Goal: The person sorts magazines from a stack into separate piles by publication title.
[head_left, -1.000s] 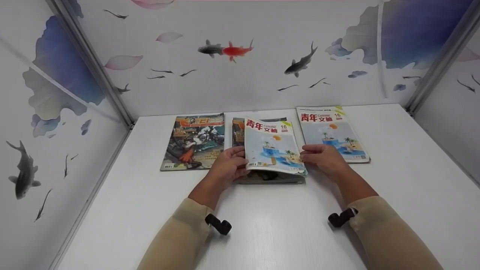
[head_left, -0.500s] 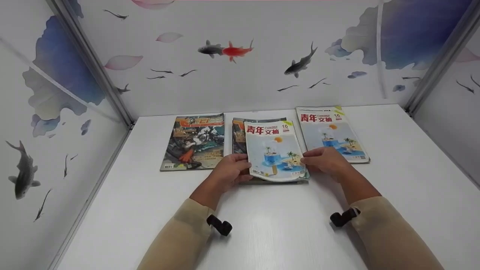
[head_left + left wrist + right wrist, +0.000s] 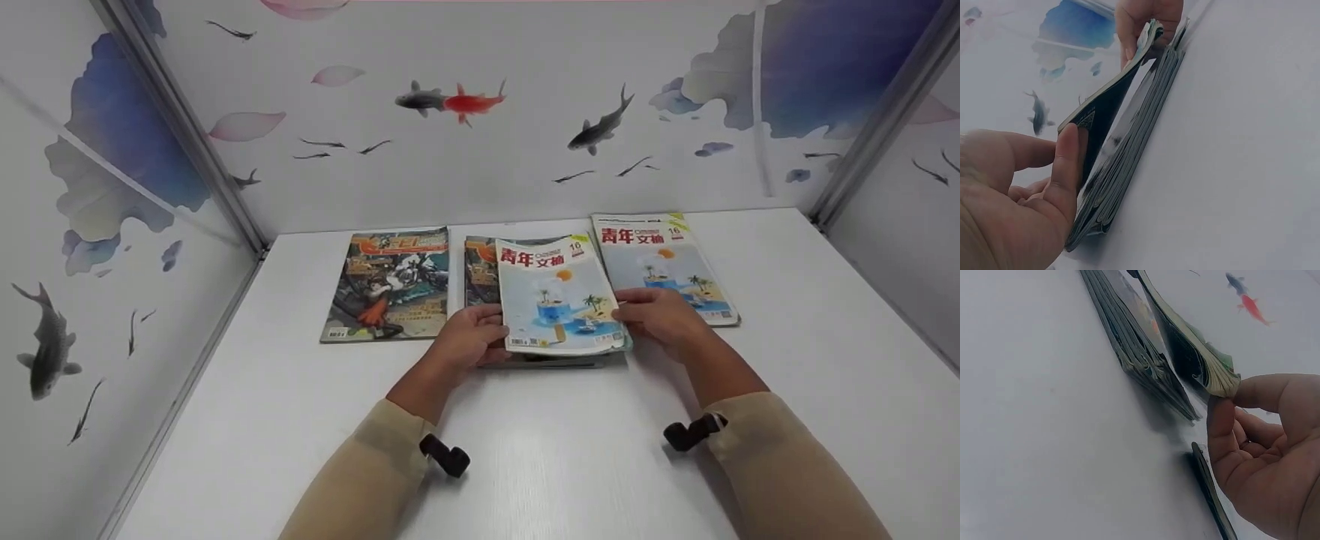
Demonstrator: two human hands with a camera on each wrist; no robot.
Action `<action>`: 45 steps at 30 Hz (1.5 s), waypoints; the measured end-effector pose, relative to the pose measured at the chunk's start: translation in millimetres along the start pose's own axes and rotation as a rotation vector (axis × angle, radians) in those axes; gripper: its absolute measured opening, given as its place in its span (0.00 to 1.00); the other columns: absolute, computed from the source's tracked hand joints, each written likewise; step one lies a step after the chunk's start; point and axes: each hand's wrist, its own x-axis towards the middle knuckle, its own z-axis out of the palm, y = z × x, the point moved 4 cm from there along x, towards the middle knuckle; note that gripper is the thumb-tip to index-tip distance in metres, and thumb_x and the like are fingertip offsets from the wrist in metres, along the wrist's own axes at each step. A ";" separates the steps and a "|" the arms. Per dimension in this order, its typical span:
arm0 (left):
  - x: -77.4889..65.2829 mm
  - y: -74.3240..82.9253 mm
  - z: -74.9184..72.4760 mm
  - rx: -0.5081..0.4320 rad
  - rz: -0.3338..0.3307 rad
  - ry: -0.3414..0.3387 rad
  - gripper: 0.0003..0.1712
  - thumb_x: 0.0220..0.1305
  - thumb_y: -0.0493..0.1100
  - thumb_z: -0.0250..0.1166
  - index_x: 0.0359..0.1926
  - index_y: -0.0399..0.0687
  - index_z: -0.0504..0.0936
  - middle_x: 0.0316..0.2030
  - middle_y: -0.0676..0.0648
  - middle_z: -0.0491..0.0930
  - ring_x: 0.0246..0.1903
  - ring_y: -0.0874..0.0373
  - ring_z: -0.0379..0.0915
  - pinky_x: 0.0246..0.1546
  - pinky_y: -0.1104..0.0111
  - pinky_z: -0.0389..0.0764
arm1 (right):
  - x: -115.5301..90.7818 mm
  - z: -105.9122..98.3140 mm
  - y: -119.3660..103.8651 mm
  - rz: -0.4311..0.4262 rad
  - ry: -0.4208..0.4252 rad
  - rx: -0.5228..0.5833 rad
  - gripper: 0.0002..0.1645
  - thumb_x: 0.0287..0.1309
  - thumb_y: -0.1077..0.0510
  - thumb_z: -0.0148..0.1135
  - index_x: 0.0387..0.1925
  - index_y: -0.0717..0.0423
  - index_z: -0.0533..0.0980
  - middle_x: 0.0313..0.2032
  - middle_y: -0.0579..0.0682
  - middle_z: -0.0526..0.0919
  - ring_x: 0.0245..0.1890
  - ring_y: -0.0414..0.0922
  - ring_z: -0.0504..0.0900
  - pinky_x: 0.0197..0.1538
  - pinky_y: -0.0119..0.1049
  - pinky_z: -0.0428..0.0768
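In the head view a magazine (image 3: 555,296) with a pale blue cover and red title is held slightly tilted over a stack of magazines (image 3: 478,274). My left hand (image 3: 474,337) pinches its left edge between thumb and fingers. At the lower right corner, my right hand (image 3: 660,316) pinches the other edge. The left wrist view shows the held magazine (image 3: 1112,87) bowed, with a gap between it and the stack (image 3: 1143,135). From the right wrist, its page corner (image 3: 1221,379) sits between thumb and forefinger, above the stack (image 3: 1123,332).
A dark illustrated magazine (image 3: 390,289) lies left of the stack on the white table (image 3: 555,450). To the right lies another pale blue magazine (image 3: 649,255) with the same cover, partly behind my right hand. White panels with painted fish (image 3: 472,101) enclose the table.
The held magazine and both hands have shifted a little to the right. Its near edge dipped half a second ago and is now slightly raised again. The other magazines stay put.
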 end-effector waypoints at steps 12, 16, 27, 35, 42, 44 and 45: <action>14.5 5.1 55.8 -0.076 0.034 -0.025 0.35 0.77 0.34 0.62 0.81 0.43 0.64 0.68 0.43 0.79 0.62 0.51 0.84 0.57 0.61 0.89 | -2.7 -54.3 9.0 -0.066 -0.034 0.249 0.45 0.68 0.52 0.74 0.80 0.57 0.66 0.46 0.34 0.90 0.49 0.35 0.90 0.53 0.28 0.87; 23.7 -0.5 80.5 -0.125 0.030 -0.027 0.34 0.78 0.34 0.62 0.80 0.41 0.65 0.70 0.42 0.79 0.62 0.51 0.84 0.60 0.60 0.87 | -5.6 -75.6 17.7 -0.041 -0.031 0.286 0.47 0.66 0.52 0.76 0.80 0.54 0.66 0.45 0.33 0.91 0.49 0.36 0.90 0.53 0.29 0.88; 36.9 -0.4 140.5 -0.239 0.031 -0.056 0.32 0.75 0.30 0.62 0.77 0.39 0.69 0.69 0.41 0.79 0.67 0.49 0.80 0.70 0.55 0.81 | -20.6 -130.5 41.7 -0.010 0.015 0.365 0.39 0.64 0.53 0.78 0.74 0.43 0.75 0.44 0.33 0.92 0.47 0.35 0.90 0.52 0.28 0.88; 41.6 -5.5 159.2 -0.215 0.036 -0.058 0.30 0.71 0.29 0.66 0.72 0.36 0.75 0.63 0.42 0.84 0.61 0.52 0.83 0.67 0.58 0.83 | -21.4 -150.5 53.5 0.030 0.074 0.414 0.42 0.64 0.53 0.78 0.77 0.44 0.72 0.42 0.30 0.91 0.45 0.34 0.89 0.51 0.28 0.88; 40.7 -10.4 160.1 -0.163 0.047 -0.118 0.35 0.73 0.34 0.66 0.78 0.39 0.68 0.76 0.40 0.73 0.72 0.49 0.75 0.76 0.54 0.74 | -13.2 -154.1 65.6 0.062 0.193 0.292 0.46 0.64 0.47 0.77 0.79 0.47 0.68 0.37 0.26 0.87 0.43 0.29 0.87 0.49 0.26 0.87; 40.2 -10.9 160.3 -0.173 0.044 -0.141 0.36 0.74 0.34 0.65 0.79 0.40 0.67 0.78 0.40 0.69 0.75 0.48 0.71 0.79 0.53 0.71 | -11.3 -154.5 68.3 0.073 0.233 0.244 0.46 0.66 0.45 0.76 0.80 0.48 0.68 0.37 0.24 0.85 0.44 0.28 0.85 0.49 0.25 0.86; 40.1 -11.1 160.1 -0.178 0.042 -0.149 0.36 0.74 0.35 0.65 0.80 0.41 0.67 0.79 0.41 0.68 0.76 0.48 0.70 0.79 0.53 0.70 | -10.6 -154.7 69.4 0.079 0.249 0.213 0.45 0.67 0.44 0.74 0.80 0.48 0.68 0.38 0.24 0.84 0.45 0.28 0.84 0.50 0.24 0.85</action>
